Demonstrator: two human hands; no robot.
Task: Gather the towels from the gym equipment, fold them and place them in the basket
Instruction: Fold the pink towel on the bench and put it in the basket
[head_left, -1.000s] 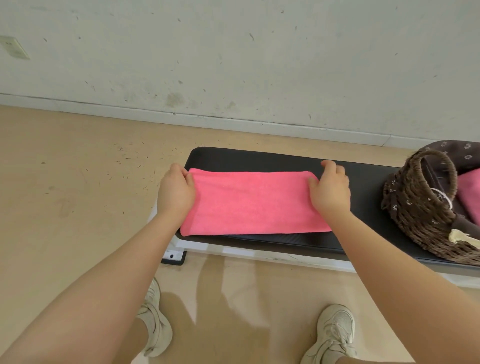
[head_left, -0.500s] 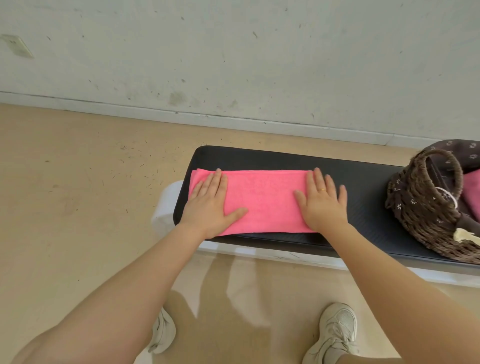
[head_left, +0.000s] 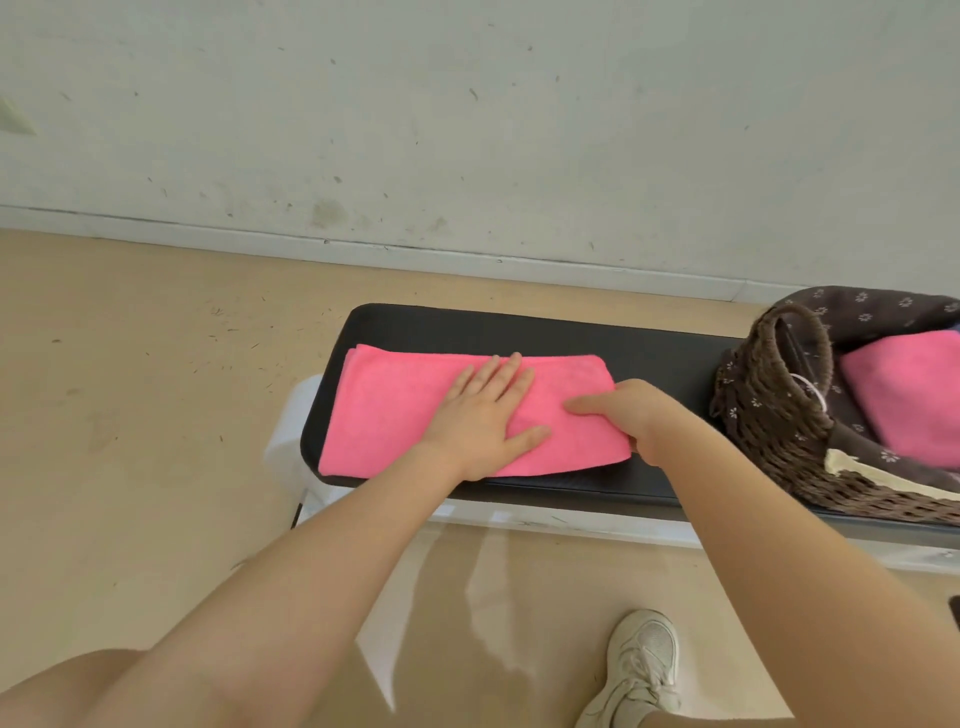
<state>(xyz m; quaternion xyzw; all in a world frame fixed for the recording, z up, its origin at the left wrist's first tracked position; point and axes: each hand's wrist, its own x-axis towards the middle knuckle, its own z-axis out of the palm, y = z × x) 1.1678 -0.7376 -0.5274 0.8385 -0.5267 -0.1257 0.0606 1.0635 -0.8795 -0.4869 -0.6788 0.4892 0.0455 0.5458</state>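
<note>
while our left hand (head_left: 480, 415) lies flat with fingers spread on the middle of the pink towel (head_left: 395, 410), our right hand (head_left: 631, 415) pinches the towel's right end, thumb on top and fingers curled under the edge. the towel sits folded lengthwise on the black bench (head_left: 649, 353). at the right stands the wicker basket (head_left: 774, 415), another pink towel (head_left: 909, 395) inside.

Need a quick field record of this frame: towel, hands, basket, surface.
towel: folded pink terry towel, flat on the bench
left hand: left hand flat, pressing the towel's middle
right hand: right hand grips the towel's right end
basket: brown woven wicker basket, right end of bench, second pink towel inside
surface: black padded gym bench
</note>
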